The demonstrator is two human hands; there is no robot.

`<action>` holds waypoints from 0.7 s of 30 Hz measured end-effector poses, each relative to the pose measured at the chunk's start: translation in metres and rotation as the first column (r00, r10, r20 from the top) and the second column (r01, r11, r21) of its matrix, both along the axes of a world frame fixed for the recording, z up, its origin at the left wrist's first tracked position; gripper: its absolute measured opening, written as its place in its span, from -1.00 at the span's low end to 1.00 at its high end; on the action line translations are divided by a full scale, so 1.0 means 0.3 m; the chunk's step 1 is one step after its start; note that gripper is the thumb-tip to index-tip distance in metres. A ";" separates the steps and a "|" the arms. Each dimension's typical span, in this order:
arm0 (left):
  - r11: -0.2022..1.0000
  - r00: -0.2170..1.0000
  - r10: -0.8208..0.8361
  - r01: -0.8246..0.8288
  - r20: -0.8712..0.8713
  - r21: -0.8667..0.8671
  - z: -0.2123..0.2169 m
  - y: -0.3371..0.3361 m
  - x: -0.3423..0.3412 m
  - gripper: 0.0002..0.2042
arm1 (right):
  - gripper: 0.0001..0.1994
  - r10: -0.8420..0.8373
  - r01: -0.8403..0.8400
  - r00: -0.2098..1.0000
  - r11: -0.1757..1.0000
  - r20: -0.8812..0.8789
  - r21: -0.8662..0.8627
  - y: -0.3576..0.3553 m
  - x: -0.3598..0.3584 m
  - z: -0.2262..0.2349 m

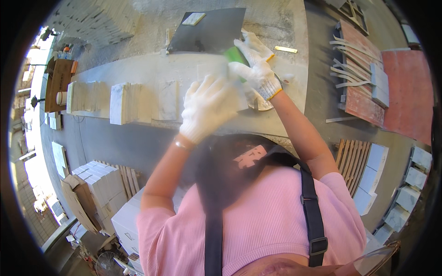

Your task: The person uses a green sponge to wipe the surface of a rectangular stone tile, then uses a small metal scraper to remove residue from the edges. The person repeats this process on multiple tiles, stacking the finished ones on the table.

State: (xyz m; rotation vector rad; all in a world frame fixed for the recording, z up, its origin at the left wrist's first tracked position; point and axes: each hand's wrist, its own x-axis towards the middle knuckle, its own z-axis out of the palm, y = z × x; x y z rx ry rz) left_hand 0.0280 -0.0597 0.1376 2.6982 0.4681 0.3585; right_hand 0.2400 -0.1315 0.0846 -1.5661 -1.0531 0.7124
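While the left grip (209, 108), in a white glove, lies over a pale tile (240, 102), its fingers reach forward, slightly parted, with the back of the glove turned up; blur hides the fingertips, so I cannot tell whether they pinch the tile or only press on it. The tile shows partly beneath and to the right of that grip, on the bench (138, 64).

The right grip (246, 64), gloved too, is closed around a green block (235, 56), thumb on the near side and fingers on the far side. The block sits just ahead of the left grip and to its right, close to the tile; whether the two touch is too blurred to tell.

Just beyond the right grip is another white glove (258, 44) with a yellow edge. Farther ahead of both grips, a black sheet (212, 32) carries a small tile (193, 19). Right of the right grip lies a yellow strip (286, 49). Left of the left grip, tile stacks (133, 102) stand on edge along the bench. Well off to the right of both grips is a red board (407, 92).
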 end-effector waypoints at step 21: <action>0.917 0.974 0.029 0.064 0.226 -0.394 0.039 -0.129 -0.210 -0.69 | -0.14 -0.305 0.243 0.868 0.949 -0.392 -0.200 0.085 0.168 -0.031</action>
